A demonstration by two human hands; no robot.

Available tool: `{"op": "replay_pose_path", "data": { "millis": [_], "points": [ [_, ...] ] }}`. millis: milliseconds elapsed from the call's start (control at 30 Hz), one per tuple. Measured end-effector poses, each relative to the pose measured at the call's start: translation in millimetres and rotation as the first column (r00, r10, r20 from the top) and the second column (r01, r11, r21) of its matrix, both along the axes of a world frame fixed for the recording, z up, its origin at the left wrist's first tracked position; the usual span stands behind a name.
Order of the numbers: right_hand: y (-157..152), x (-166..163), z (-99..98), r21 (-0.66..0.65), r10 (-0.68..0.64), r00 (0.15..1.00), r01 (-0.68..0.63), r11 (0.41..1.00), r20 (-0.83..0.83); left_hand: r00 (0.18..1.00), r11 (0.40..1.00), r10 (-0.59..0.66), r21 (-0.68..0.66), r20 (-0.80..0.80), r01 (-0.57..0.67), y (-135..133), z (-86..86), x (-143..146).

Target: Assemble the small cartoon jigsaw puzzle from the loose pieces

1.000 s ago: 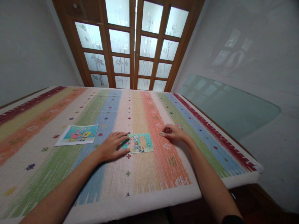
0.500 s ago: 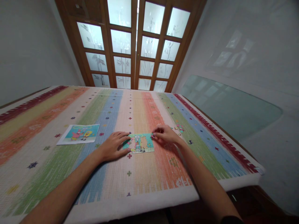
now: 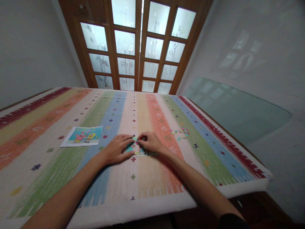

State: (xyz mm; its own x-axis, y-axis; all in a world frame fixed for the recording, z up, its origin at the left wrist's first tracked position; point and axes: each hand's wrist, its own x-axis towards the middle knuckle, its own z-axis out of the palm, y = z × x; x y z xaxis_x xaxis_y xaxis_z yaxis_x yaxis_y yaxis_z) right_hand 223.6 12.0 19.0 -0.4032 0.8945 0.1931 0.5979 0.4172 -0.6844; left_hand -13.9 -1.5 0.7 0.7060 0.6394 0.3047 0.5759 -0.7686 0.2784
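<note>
A small jigsaw puzzle (image 3: 141, 154) with a cartoon picture lies flat on the striped cloth in front of me. My left hand (image 3: 116, 149) rests at its left edge, thumb and fingers apart, touching the edge and gripping nothing. Over the puzzle's upper middle is my right hand (image 3: 151, 142), thumb and forefinger pinched on a small puzzle piece (image 3: 136, 142). The hand covers much of the puzzle's right side. Whether the piece touches the puzzle I cannot tell.
Several loose puzzle pieces (image 3: 183, 130) lie scattered to the right. A printed cartoon picture (image 3: 82, 136) lies to the left. The striped tablecloth (image 3: 119, 184) covers the table up to its front edge. Wooden glass doors (image 3: 140, 60) stand behind.
My right hand has moved left, from the puzzle's right edge to above its upper middle, still pinching. The loose pieces at right show more fully. My left hand has stayed in place.
</note>
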Motion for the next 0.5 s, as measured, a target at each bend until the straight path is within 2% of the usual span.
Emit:
{"op": "replay_pose_path", "data": {
  "millis": [167, 333, 500],
  "points": [
    [3.8, -3.0, -10.1, 0.218, -0.037, 0.993, 0.011, 0.976, 0.116, 1.0, 1.0, -0.001, -0.003, 0.013, 0.001, -0.2, -0.9, -0.4],
    [1.7, 4.1, -14.1, 0.256, 0.089, 0.99, -0.114, 0.96, 0.106, 1.0, 1.0, -0.006, 0.005, -0.009, 0.006, -0.1, -0.6, -0.5],
    [0.6, 7.4, -13.4, 0.252, 0.099, 0.986, -0.13, 0.959, 0.133, 1.0, 1.0, -0.01, 0.009, -0.014, 0.01, 0.2, -0.3, -0.4]
  ]
}}
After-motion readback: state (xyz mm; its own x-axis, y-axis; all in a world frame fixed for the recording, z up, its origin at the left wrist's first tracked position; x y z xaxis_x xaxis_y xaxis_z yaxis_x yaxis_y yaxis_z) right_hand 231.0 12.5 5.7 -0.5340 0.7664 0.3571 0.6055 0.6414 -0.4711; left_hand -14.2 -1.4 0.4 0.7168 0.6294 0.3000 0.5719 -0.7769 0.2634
